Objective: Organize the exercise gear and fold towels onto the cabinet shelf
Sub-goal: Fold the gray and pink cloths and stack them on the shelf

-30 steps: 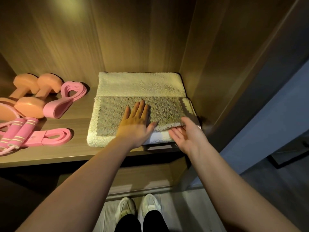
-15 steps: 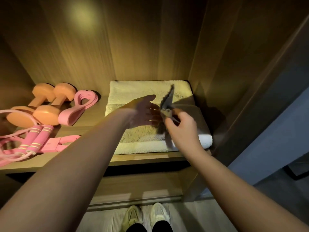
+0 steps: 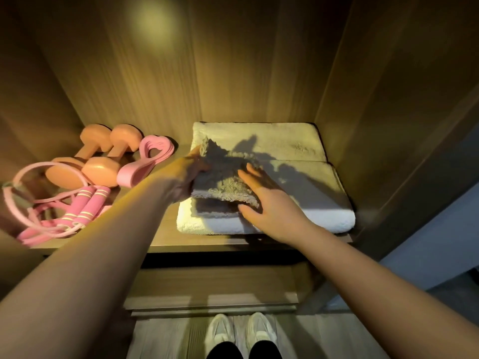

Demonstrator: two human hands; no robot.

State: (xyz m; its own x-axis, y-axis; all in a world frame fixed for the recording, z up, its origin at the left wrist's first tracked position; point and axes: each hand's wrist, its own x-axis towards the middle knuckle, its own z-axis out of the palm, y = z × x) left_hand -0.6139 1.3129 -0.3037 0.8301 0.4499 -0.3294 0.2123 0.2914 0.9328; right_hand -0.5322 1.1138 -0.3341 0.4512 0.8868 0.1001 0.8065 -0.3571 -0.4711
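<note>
A folded cream towel lies on the wooden cabinet shelf, filling its right half. On top of it sits a small grey towel, folded over to the left into a thicker pad. My left hand grips the grey towel's left edge, its far corner sticking up past the fingers. My right hand lies on the pad's right side with straight fingers on top and the thumb against its near edge.
Left on the shelf are two orange dumbbells, a pink heart-shaped grip trainer and a pink jump rope with a coiled cord. The cabinet's side wall stands close to the towels' right. My white shoes are on the floor below.
The grey towel lay flat under both hands, then my right hand lifted its right edge and carried it left. Now it lies folded in half, with my left hand holding its left edge.
</note>
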